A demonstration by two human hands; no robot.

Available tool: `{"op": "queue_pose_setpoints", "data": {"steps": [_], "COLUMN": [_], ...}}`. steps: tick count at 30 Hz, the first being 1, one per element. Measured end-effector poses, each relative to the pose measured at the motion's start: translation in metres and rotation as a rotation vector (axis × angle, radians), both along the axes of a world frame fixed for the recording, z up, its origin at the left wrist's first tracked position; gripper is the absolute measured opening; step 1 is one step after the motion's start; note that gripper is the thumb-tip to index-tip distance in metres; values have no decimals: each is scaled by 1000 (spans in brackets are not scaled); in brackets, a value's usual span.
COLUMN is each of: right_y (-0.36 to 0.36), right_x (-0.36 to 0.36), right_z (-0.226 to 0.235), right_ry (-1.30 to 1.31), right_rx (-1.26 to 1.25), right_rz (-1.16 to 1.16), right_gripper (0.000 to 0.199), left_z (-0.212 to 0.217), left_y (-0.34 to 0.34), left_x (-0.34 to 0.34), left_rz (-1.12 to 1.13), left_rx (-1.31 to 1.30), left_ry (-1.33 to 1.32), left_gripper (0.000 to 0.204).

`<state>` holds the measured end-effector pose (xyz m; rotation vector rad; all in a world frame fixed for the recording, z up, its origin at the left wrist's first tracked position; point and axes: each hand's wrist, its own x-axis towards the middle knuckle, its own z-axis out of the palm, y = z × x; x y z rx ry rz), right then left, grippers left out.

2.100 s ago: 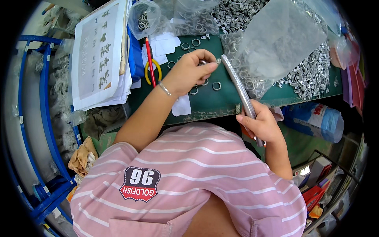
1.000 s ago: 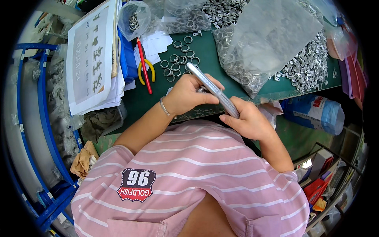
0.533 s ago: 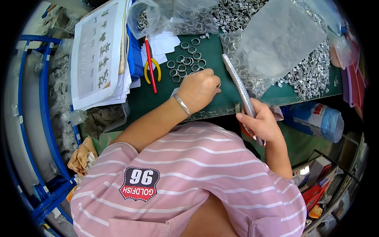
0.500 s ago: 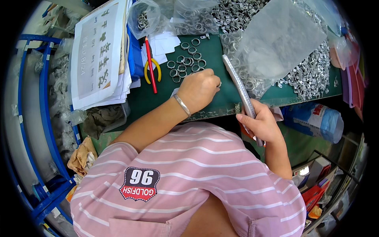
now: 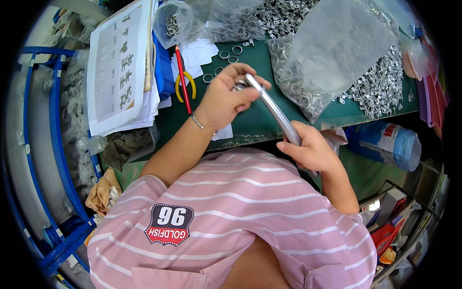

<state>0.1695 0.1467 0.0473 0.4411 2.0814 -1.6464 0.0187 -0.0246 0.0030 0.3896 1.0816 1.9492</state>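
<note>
The right hand point(image 5: 312, 150) grips the lower end of a metal rod point(image 5: 274, 108). The left hand point(image 5: 226, 98), fingers curled, pinches rings point(image 5: 239, 85) at its top end. Loose rings point(image 5: 226, 55) lie just beyond.

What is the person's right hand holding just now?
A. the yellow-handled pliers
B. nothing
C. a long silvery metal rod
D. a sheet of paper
C: the right hand grips the lower end of the metal rod, while the left hand is at its upper tip; the pliers lie untouched on the green mat.
</note>
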Motion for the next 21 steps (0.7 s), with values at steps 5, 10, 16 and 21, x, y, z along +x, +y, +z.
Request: {"op": "queue_pose_setpoints", "data": {"steps": [5,10,16,21], "right_y": [-5,-6,1,4], "right_x": [-6,-2,-1,4], "right_z": [0,-7,-1,-3], "right_ry": [115,221,98,39], "right_rx": [31,74,-55,-224], "right_rz": [37,30,-54,-209], "right_gripper": [21,22,21,19], "left_z": [1,-1,18,81], "left_y": [2,5,18,58], "left_x": [19,23,-1,-99], "left_rz": [-172,-177,74,564], "left_rx": [-14,-87,122,225], "left_ry": [-78,137,-91,15], "left_gripper": [45,39,21,10]}}
